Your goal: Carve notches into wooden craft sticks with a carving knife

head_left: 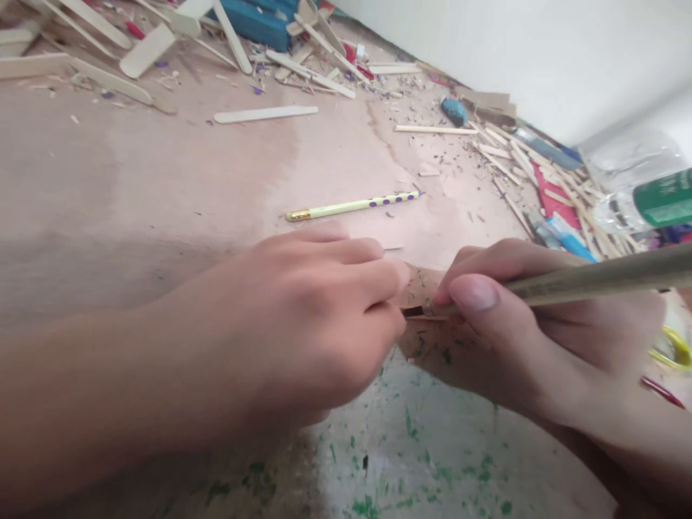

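Note:
My right hand is closed in a pen-like grip on a long tool with a pale, tapering handle. The tool's short dark tip points left and meets the fingers of my left hand. I cannot tell whether it is a brush or a carving blade. My left hand is curled, its fingertips closed together low over the table; whatever they pinch is hidden. A thin strip of wood shows just below the tool's tip. Beyond my left hand lies a pale green pencil with purple dots.
Wooden craft sticks and shavings litter the back of the table. At the right are stick pieces, a blue lump and a clear bottle with a green label on its side. Green flecks mark the near surface. A white wall stands behind.

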A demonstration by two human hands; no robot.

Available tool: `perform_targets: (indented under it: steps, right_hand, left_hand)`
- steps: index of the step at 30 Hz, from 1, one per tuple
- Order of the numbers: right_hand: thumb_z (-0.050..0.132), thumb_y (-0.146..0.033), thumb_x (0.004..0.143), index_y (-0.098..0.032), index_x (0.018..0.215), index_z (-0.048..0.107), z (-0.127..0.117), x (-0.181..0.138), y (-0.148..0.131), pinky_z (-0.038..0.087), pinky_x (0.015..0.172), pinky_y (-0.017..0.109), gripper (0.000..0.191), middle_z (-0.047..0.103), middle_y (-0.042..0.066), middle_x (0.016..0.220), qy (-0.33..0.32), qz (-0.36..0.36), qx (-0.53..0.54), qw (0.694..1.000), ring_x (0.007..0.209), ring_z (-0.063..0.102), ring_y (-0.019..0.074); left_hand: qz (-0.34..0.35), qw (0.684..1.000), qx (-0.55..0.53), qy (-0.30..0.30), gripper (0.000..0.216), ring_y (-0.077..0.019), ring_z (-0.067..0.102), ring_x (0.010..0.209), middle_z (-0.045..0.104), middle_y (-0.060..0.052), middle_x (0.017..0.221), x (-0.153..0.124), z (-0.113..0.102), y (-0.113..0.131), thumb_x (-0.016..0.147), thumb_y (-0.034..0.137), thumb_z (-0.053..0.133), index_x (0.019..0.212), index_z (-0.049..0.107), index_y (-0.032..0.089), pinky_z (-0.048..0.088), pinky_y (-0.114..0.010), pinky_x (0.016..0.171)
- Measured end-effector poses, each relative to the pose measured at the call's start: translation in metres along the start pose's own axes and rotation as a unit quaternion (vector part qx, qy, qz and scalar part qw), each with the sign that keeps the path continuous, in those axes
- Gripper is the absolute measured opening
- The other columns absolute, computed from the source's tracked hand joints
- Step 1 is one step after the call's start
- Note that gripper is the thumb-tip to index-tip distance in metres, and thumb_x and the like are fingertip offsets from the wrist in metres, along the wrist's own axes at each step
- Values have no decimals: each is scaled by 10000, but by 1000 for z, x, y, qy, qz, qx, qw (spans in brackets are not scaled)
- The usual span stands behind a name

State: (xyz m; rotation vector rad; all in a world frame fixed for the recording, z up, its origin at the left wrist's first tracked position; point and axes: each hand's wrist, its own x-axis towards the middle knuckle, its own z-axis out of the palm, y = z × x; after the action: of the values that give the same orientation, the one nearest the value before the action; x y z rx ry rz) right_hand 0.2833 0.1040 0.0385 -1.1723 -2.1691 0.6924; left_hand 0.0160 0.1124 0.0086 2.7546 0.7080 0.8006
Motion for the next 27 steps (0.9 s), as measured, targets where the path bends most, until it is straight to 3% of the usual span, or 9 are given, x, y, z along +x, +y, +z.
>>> perform_targets:
  steps: [8,11,15,22,27]
  right_hand:
    - [852,-334,1149,-291,913,787,4,14,-17,345,441,295,249,743,-41,700,14,47,-34,998,550,606,126]
    - [867,-303,1131,-264,830,776,1,22,-14,306,434,286,317,685,-48,637,-16,63,18,998,522,554,107]
    - [922,-521,1102,-236,693,710,2,29,-2,358,426,271,542,621,-38,596,-42,134,130,982,504,519,107]
    - [961,-656,1048,-222,756,722,11,23,4,331,443,275,575,571,-60,602,-8,169,208,964,506,455,92]
    - [940,-581,1089,-213,826,780,7,19,5,320,447,262,479,572,-74,574,1,167,204,964,474,455,81]
  left_hand:
    - [8,1000,-11,-3,341,-224,739,871,826,-57,1008,1,0,-1,1155,41,582,968,834,175,626,-402,807]
    - [14,1000,3,-2,361,-237,771,920,850,-56,1044,1,2,-3,1139,30,555,987,840,191,671,-402,879]
    - [16,1000,-5,-16,387,-266,792,935,816,-61,959,1,3,-4,1119,6,549,947,846,183,709,-434,893]
    - [18,1000,-4,-11,319,-295,803,954,824,-77,994,3,-3,-2,1112,0,595,1040,877,131,710,-484,890]
    - [25,999,-17,-14,342,-269,783,916,805,-63,957,-1,2,-5,1127,19,573,1007,861,158,688,-454,855]
